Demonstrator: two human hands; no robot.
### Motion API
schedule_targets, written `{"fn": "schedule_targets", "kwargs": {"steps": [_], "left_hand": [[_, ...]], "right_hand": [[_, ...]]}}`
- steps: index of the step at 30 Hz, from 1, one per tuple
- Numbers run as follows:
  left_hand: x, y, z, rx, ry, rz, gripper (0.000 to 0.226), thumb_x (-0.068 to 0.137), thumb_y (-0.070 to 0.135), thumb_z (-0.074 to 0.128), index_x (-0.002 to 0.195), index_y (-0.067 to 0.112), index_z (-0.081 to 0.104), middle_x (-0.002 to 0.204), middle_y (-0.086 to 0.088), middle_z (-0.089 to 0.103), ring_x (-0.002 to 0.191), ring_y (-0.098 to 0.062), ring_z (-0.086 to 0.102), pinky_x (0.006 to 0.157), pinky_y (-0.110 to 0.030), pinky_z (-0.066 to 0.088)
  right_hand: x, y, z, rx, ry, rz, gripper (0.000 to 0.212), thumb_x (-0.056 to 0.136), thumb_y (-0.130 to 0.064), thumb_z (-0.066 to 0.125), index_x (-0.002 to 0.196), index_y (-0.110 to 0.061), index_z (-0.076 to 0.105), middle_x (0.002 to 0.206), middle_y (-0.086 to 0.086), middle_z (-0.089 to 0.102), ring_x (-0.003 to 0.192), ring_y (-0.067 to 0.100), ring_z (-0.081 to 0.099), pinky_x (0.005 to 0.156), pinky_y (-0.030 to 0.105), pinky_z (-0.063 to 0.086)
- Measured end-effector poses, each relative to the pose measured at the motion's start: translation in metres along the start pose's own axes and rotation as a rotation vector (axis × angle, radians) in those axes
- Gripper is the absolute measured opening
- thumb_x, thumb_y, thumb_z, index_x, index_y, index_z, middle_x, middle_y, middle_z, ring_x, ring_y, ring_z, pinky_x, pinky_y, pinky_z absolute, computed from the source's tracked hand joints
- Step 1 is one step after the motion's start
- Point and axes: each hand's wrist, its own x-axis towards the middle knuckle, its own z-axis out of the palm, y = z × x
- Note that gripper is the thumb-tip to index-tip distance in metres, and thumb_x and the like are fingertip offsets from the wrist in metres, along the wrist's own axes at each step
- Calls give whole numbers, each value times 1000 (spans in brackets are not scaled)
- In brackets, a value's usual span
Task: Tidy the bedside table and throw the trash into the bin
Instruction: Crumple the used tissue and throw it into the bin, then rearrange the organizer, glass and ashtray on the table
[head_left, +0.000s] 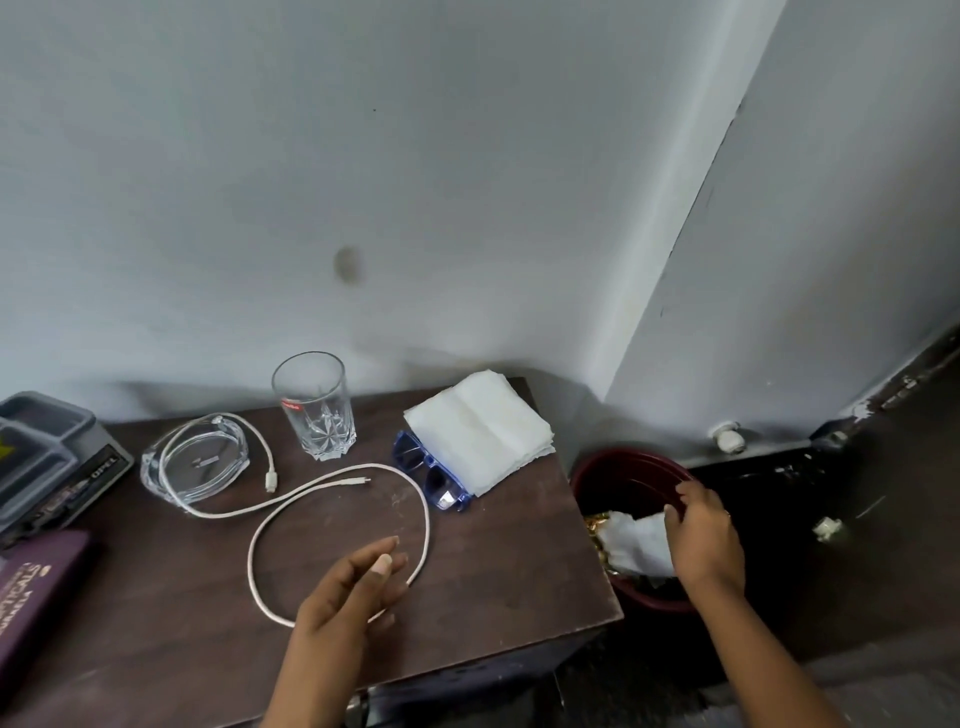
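Reaching the right hand (701, 535) into the round dark red plastic bin (628, 467), fingers curved against the crumpled white tissue paper (636, 540) lying on gold wrappers (595, 522) there; not showing clearly whether pinching it or merely touching it; hovering the left hand (358, 582) open, fingers straight and loose, holding nothing, just above the loop of thin white charging cable (427, 525) on the dark brown wooden bedside table (493, 571); judging the tissue as feather-light, soft, crushable anywhere; judging the cable as light and limp, probably best gathered at the loop; minding its far end running across the clear oval glass dish (195, 457); steering clear of the fragile clear cut-glass tumbler (314, 405) just beside; noting the blue-framed glasses (431, 467) touching the stack of folded white napkins (478, 431) near the bin-side edge.
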Motion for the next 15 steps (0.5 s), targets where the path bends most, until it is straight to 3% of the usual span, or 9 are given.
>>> {"fn": "schedule_targets", "kwargs": {"steps": [5, 9, 13, 15], "left_hand": [[0, 4, -2, -38, 25, 18, 21, 92, 5, 50, 92, 16, 67, 76, 3, 76, 68, -7, 69, 64, -16, 54], [-2, 8, -7, -58, 44, 28, 19, 92, 7, 49, 100, 13, 66, 92, -3, 72, 82, -17, 67, 74, -26, 52], [-3, 12, -14, -74, 80, 44, 18, 93, 10, 50, 98, 18, 65, 97, -3, 70, 86, -19, 65, 66, -17, 54], [-3, 12, -17, -74, 91, 43, 18, 93, 12, 50, 98, 20, 65, 98, -2, 70, 89, -19, 66, 69, -21, 52]], "right_hand": [[-36, -45, -6, 228, 143, -199, 19, 87, -8, 61, 105, -3, 63, 104, 15, 66, 90, 37, 64, 70, 38, 51], [-67, -90, -7, 425, 168, -294, 13, 86, -6, 62, 99, -5, 64, 95, 11, 67, 82, 29, 64, 70, 41, 54], [-90, -145, 1, 488, 78, -405, 14, 86, -11, 64, 100, -8, 65, 93, 6, 68, 83, 22, 64, 71, 30, 51], [-93, -174, 11, 448, 36, -477, 16, 85, -12, 66, 100, -7, 65, 93, 8, 68, 85, 25, 63, 71, 29, 48]]}}
